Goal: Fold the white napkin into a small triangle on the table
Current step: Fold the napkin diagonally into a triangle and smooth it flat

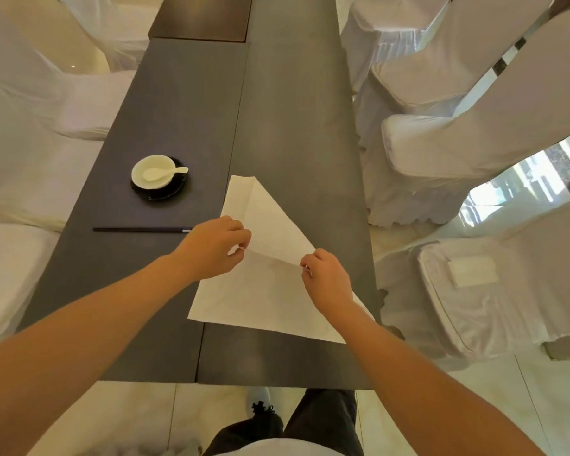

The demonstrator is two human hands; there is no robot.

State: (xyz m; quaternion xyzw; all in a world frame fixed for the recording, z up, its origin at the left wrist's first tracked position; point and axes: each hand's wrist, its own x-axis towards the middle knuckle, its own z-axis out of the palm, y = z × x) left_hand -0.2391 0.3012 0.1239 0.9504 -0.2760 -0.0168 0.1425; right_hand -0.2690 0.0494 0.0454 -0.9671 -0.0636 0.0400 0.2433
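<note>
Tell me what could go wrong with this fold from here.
The napkin reaches the table edge on the right, so its corner may hang and pull the fold crooked. The left hand and right hand pinch only small spots of one edge; the cloth between may sag or crease unevenly.

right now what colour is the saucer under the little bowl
Black and glossy: the saucer under the white bowl, seen in the head view.

Bowl [153, 170] w/ spoon [163, 173], chopsticks [142, 230]

Single head-worn wide-angle view, looking steeply down and forward along the dark table [277, 93] from above its near end, at close range.
</note>
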